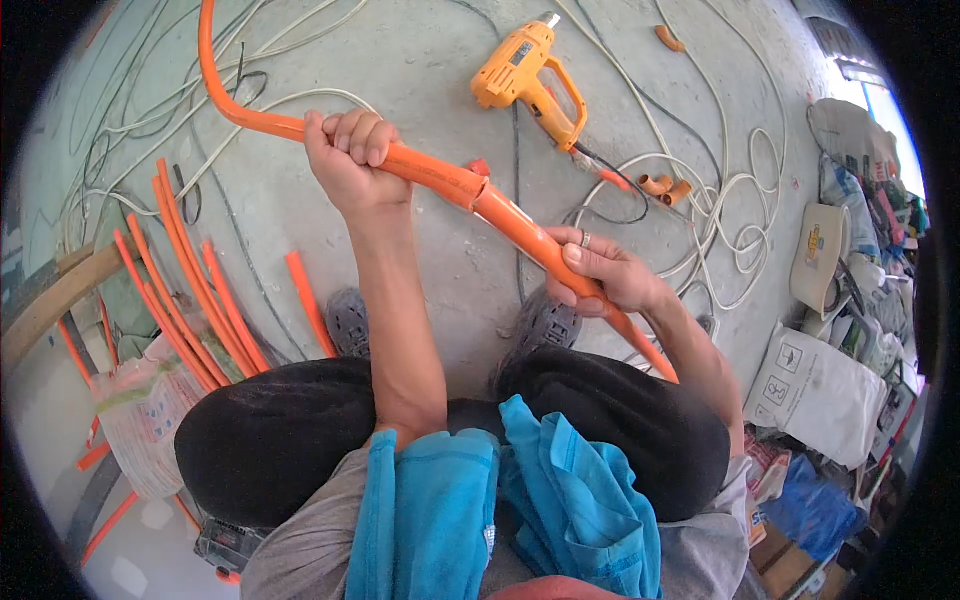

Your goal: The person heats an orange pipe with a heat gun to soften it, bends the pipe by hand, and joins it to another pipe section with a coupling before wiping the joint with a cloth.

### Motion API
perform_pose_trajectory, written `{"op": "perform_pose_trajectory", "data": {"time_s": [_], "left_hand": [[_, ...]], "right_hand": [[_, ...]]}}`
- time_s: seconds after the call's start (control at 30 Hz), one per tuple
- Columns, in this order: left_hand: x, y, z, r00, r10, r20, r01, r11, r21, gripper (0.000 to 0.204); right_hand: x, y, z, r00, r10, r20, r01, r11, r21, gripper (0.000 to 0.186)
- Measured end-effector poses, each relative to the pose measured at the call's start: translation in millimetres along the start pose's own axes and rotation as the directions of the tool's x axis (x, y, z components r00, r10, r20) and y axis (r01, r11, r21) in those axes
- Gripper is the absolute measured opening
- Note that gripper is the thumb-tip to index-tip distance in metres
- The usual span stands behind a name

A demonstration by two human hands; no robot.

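Observation:
An orange plastic pipe (430,170) slants across in front of me, from the upper left down to the right. Its far-left end bends upward out of view. Near its middle is a joint (478,194), where one pipe end meets a wider one. My left hand (358,160) is wrapped round the pipe left of this joint. Fingers and thumb of my right hand (605,268) close on the pipe to the right of the joint. Beyond the pipe, a yellow heat gun (525,75) lies on the floor, apart from both hands.
Loose white cables (715,210) coil over the concrete floor (420,60). Short orange pipe pieces (675,192) lie by the heat gun's cord. Several orange pipes (190,270) lean at the left near a wooden piece (65,295). Bags and a white sack (815,395) crowd the right side.

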State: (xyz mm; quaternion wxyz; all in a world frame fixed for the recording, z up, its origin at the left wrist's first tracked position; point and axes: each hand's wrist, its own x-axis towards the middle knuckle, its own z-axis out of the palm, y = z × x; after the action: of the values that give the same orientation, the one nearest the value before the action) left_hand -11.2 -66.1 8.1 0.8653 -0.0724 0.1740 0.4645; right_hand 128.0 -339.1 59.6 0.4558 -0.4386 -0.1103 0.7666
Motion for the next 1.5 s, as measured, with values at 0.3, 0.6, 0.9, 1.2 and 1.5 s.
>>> {"op": "perform_pose_trajectory", "data": {"time_s": [0.3,0.6,0.9,1.2,1.5], "left_hand": [[4.4,-1.6,-3.9,0.999,0.013,-0.042,-0.011,0.999,0.041,0.035],[9.7,7.0,-4.5,0.995,0.014,-0.1,-0.002,0.993,0.115,0.037],[11.7,16.9,-3.7,0.978,0.088,-0.187,-0.052,0.981,0.188,0.034],[12.5,15.5,-2.7,0.973,0.109,-0.204,-0.057,0.969,0.241,0.033],[11.6,16.3,-1.9,0.958,0.165,-0.233,-0.094,0.954,0.286,0.032]], "right_hand": [[-4.2,-12.6,12.7,0.944,-0.266,-0.193,0.067,0.73,-0.68,0.053],[-0.1,-5.2,20.6,0.79,-0.605,-0.104,0.104,0.299,-0.949,0.052],[8.8,-5.3,24.0,0.724,-0.689,-0.022,-0.085,-0.057,-0.995,0.056],[9.1,-5.9,16.6,0.652,-0.74,0.167,-0.143,-0.335,-0.931,0.07],[8.2,-14.3,15.5,0.663,-0.7,0.265,-0.236,-0.531,-0.814,0.074]]}}
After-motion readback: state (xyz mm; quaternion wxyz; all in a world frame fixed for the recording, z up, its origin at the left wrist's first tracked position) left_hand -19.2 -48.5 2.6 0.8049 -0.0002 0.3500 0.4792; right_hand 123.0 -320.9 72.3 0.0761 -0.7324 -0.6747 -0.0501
